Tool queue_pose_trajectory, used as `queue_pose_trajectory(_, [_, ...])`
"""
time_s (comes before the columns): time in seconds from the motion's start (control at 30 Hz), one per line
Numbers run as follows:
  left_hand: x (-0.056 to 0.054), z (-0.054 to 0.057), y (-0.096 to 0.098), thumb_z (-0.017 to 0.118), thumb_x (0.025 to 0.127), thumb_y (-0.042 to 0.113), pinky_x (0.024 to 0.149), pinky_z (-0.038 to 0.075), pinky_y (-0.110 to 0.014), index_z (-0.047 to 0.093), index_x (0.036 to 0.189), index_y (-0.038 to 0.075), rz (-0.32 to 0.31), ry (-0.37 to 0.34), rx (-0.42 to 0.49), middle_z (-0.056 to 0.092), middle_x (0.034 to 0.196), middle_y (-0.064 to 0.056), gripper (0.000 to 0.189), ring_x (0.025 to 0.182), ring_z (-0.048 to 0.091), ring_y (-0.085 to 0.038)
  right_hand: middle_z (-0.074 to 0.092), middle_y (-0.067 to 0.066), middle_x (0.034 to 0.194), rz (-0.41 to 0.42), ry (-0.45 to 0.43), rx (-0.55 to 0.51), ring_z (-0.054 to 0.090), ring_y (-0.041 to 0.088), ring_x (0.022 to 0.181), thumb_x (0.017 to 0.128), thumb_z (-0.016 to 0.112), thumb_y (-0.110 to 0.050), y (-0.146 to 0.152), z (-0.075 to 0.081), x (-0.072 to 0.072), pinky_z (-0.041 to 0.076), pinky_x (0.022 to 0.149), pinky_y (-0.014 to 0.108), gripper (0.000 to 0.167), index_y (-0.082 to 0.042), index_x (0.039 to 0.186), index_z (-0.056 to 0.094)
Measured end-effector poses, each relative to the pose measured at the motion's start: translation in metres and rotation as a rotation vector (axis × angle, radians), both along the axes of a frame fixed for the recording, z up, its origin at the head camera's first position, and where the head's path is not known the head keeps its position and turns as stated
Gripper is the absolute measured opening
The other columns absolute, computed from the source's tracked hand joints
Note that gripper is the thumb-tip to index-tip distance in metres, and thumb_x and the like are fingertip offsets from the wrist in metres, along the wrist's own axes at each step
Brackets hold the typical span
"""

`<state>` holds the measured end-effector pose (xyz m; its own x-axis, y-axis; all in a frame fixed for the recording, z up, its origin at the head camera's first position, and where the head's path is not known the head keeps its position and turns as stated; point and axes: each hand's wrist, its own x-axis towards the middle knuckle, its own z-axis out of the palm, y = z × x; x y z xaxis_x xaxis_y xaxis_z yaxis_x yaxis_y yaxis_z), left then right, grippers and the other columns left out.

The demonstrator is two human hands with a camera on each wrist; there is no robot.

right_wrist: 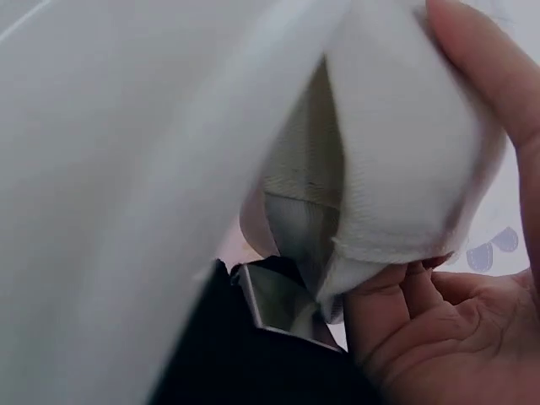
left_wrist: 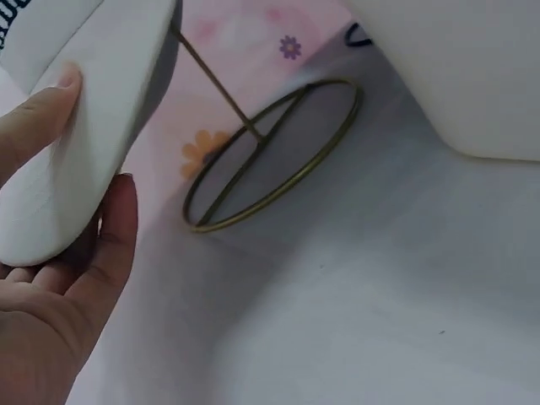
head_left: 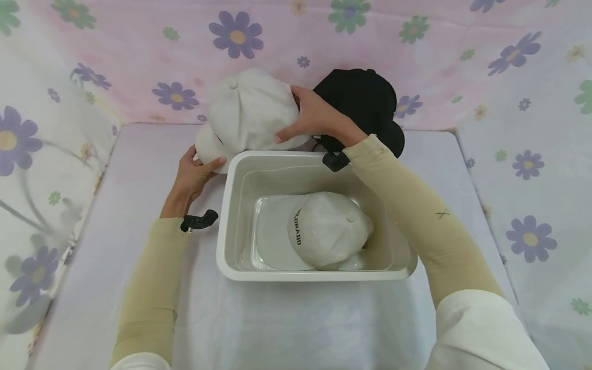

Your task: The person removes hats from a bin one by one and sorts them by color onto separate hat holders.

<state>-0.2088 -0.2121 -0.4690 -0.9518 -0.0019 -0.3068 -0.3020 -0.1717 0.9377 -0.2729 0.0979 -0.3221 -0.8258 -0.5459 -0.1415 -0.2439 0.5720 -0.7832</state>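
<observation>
A white cap (head_left: 259, 110) is at the back of the table, its brim pointing left. My left hand (head_left: 190, 177) pinches that brim, thumb on top and fingers beneath, as the left wrist view shows at the brim (left_wrist: 93, 126). At the cap's other side my right hand (head_left: 319, 115) grips the crown; in the right wrist view its fingers curl under the back edge near the opening (right_wrist: 304, 169). A black cap (head_left: 361, 100) stands just right of the white one, partly behind my right wrist.
In front of the white cap sits a cream plastic basin (head_left: 319, 276) holding a pale cap with lettering (head_left: 324, 231). Under the brim shows a brass-coloured wire stand (left_wrist: 278, 190). Flowered cloth (head_left: 282, 41) hangs behind and at both sides.
</observation>
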Motion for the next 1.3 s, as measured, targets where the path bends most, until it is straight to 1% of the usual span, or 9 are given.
queue_pose_trajectory(0.27, [0.008,0.005,0.005,0.082,0.085,0.007,0.072,0.060,-0.022,0.031,0.154,0.008,0.089,0.003,-0.023,0.053,0.136,-0.022,0.086,0.093,0.068,-0.010,0.052,0.006,0.143,-0.037,0.017,0.064,0.052,0.017,0.124,0.071,0.093,-0.035,0.000,0.002,0.003,0.043,0.108,0.031,0.106,-0.007,0.154,0.034])
queue_pose_trajectory(0.43, [0.017,0.008,0.005,0.076,0.091,0.010,0.072,0.061,-0.026,0.027,0.156,0.012,0.096,-0.004,-0.060,0.058,0.124,-0.013,0.082,0.089,0.069,-0.010,0.048,0.008,0.149,-0.030,-0.016,0.058,0.050,0.018,0.129,0.074,0.092,-0.030,0.003,0.005,0.006,0.042,0.110,0.032,0.107,-0.007,0.157,0.028])
queue_pose_trajectory(0.57, [0.026,0.014,0.003,0.070,0.096,0.011,0.078,0.061,-0.028,0.019,0.160,0.012,0.042,-0.005,-0.109,0.058,0.112,-0.007,0.082,0.085,0.071,-0.010,0.041,0.014,0.155,-0.019,-0.002,0.185,0.044,0.023,0.138,0.080,0.086,-0.026,0.004,0.016,0.012,0.038,0.115,0.036,0.106,-0.003,0.159,0.018])
queue_pose_trajectory(0.63, [0.031,0.019,0.000,0.067,0.098,0.014,0.083,0.060,-0.030,0.012,0.163,0.012,-0.016,0.000,-0.201,0.057,0.118,-0.010,0.084,0.090,0.071,-0.013,0.034,0.017,0.159,-0.004,0.009,0.273,0.034,0.026,0.147,0.084,0.083,-0.026,0.003,0.025,0.018,0.032,0.119,0.038,0.111,-0.001,0.160,0.006])
queue_pose_trajectory(0.73, [0.039,0.028,-0.005,0.062,0.101,0.021,0.091,0.059,-0.035,0.003,0.164,0.010,-0.128,0.032,-0.429,0.054,0.134,-0.020,0.087,0.108,0.069,-0.026,0.015,0.019,0.167,0.028,0.014,0.384,0.022,0.028,0.153,0.090,0.078,-0.031,0.003,0.042,0.032,0.025,0.123,0.039,0.120,-0.002,0.159,-0.016])
queue_pose_trajectory(0.87, [0.052,0.045,-0.009,0.059,0.101,0.026,0.104,0.049,-0.054,0.002,0.162,0.001,-0.263,0.127,-0.746,0.041,0.150,-0.034,0.087,0.132,0.052,-0.048,-0.007,0.017,0.169,0.098,0.044,0.444,0.008,0.027,0.157,0.096,0.069,-0.040,0.013,0.067,0.057,0.020,0.125,0.042,0.116,-0.007,0.158,-0.023])
queue_pose_trajectory(0.97, [0.059,0.058,-0.010,0.060,0.101,0.023,0.108,0.041,-0.064,0.009,0.160,-0.005,-0.287,0.219,-0.886,0.037,0.151,-0.038,0.083,0.135,0.044,-0.055,-0.008,0.012,0.170,0.131,0.094,0.451,0.005,0.024,0.158,0.097,0.065,-0.047,0.026,0.085,0.078,0.018,0.126,0.045,0.111,-0.011,0.160,-0.019])
queue_pose_trajectory(1.17, [0.069,0.087,-0.008,0.063,0.098,0.009,0.106,0.042,-0.064,0.032,0.155,-0.003,-0.147,0.482,-0.884,0.047,0.146,-0.033,0.066,0.134,0.048,-0.051,-0.003,0.001,0.171,0.108,0.171,0.435,0.014,0.021,0.157,0.097,0.064,-0.052,0.054,0.116,0.128,0.023,0.124,0.048,0.106,-0.023,0.162,-0.015])
queue_pose_trajectory(1.3, [0.076,0.111,-0.001,0.064,0.095,0.002,0.112,0.044,-0.045,0.049,0.149,0.006,-0.063,0.685,-0.796,0.060,0.140,-0.020,0.056,0.132,0.056,-0.035,0.000,-0.002,0.171,0.087,0.216,0.406,0.014,0.023,0.157,0.098,0.064,-0.047,0.077,0.128,0.160,0.024,0.122,0.054,0.101,-0.027,0.163,-0.011])
